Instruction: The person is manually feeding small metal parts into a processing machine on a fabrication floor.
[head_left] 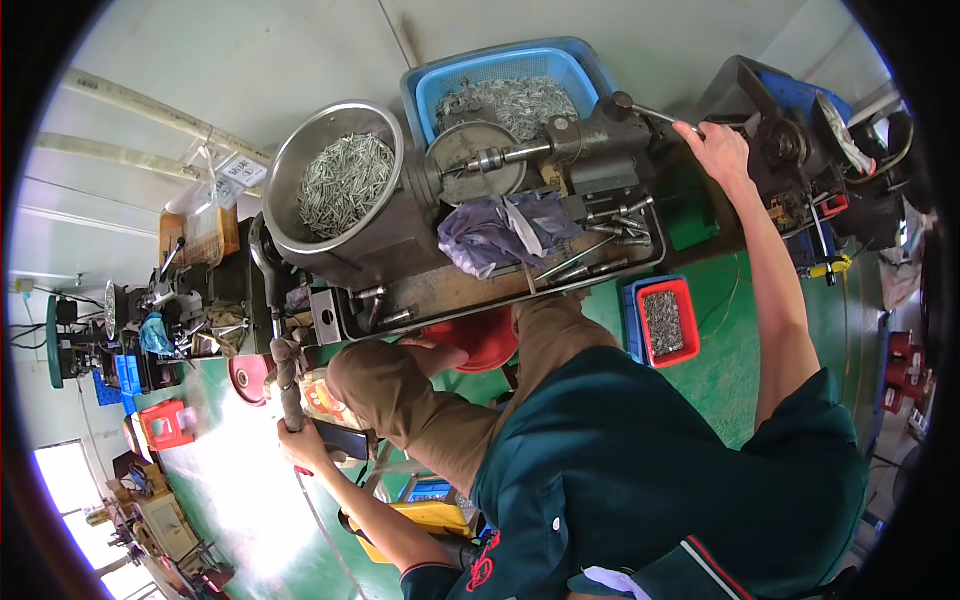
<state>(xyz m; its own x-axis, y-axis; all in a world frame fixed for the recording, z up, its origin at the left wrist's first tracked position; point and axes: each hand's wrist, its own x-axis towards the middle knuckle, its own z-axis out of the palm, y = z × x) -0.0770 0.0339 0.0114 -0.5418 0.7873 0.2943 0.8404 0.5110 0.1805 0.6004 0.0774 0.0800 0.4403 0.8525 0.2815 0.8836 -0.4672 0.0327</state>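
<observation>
Left hand (303, 447), lower left of the frame: grip closed around the lower end of a wrapped handle (287, 382), which stands just outside the left end of the worktop (445, 298). A dark flat object (343, 440) lies just beside this hand. Right hand (722, 152), upper right: grip closed about the outer end of a metal lever (655, 114), which reaches across the gap right of the machine head (605, 145), upper centre. The worktop's raised front rim slants upward to the right; metal tools (575, 268) lie inside it, beside a purple bag (470, 240). Behind stand a steel bowl (285, 195) of metal pieces and a blue basket (540, 64) close to the wall. The knees (375, 385) are near the front rim. Green floor (735, 310) shows between the red bin (690, 350) and the right forearm.
</observation>
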